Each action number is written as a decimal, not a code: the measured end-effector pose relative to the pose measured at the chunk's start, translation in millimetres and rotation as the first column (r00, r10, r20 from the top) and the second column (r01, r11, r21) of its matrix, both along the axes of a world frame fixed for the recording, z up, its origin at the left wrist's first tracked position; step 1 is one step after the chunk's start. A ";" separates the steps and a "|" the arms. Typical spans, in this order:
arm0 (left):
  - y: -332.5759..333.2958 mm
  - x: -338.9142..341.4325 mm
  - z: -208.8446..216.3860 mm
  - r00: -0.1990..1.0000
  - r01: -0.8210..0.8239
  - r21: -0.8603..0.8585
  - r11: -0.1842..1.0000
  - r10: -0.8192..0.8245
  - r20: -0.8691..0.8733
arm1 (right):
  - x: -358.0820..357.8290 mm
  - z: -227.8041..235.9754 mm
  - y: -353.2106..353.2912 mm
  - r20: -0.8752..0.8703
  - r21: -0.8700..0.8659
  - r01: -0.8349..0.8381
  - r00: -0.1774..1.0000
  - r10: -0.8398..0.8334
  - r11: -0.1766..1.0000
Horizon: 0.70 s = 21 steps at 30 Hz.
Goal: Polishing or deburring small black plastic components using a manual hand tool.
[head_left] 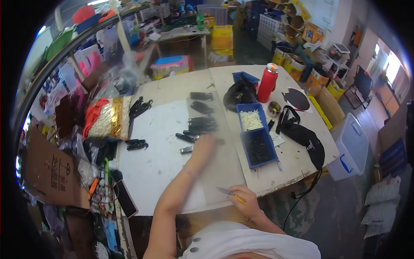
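Note:
My left hand (204, 147) reaches out over the middle of the table, at the near end of a row of dark bundles (202, 124). It is blurred and its fingers are hidden, so what it touches or holds does not show. Beside it lie a black bundle (185, 137) and a short dark piece with a pale shiny patch (186, 150). Close to the table's front edge, my right hand (246, 203) is closed round a small pointed metal tool with a yellow handle (224, 191). The tool's tip points left, over the white sheet's right side.
To the right stand blue trays with white pieces (251, 120) and black pieces (260, 148), a red bottle (267, 83), a small tin (273, 108) and a black bag (304, 138). At left are more black bundles (137, 144), a filled plastic bag (111, 117) and a phone (124, 196).

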<state>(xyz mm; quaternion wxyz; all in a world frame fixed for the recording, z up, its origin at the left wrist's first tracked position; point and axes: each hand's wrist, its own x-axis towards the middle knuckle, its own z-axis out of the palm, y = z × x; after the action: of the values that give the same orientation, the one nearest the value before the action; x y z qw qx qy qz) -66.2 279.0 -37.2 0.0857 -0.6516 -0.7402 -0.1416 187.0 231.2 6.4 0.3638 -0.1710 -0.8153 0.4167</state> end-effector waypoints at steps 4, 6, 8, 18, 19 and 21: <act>-10.4 16.9 -10.6 0.993 0.084 0.048 0.995 -0.087 0.076 | 20.6 -14.7 18.1 0.084 -0.190 0.155 0.986 -0.141 0.969; -27.7 11.2 -21.0 0.985 0.125 0.231 0.965 -0.148 0.086 | 18.1 -14.2 24.3 0.056 -0.209 0.188 0.982 -0.180 0.960; -37.1 10.9 -6.2 0.995 0.067 0.204 0.977 -0.082 0.064 | 12.9 -12.8 31.2 0.064 -0.206 0.213 0.977 -0.204 0.955; -68.1 27.4 12.4 0.860 -0.004 0.100 0.995 -0.048 0.508 | -21.4 -20.3 31.0 0.224 -0.084 0.217 0.955 -0.193 0.973; -71.7 36.1 12.4 0.823 -0.022 0.173 0.985 -0.080 0.562 | -22.6 -24.1 31.6 0.225 -0.087 0.211 0.956 -0.187 0.974; -79.1 54.4 18.0 0.746 -0.102 0.284 0.953 -0.116 0.656 | -24.1 -29.0 31.3 0.239 -0.102 0.276 0.939 -0.246 0.956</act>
<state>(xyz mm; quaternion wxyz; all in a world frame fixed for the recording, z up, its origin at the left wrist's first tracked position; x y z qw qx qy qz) -11.8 199.9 -19.2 -0.0859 -0.5400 -0.6886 -0.4763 162.9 262.4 -22.6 0.3096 -0.3477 -0.7911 0.3967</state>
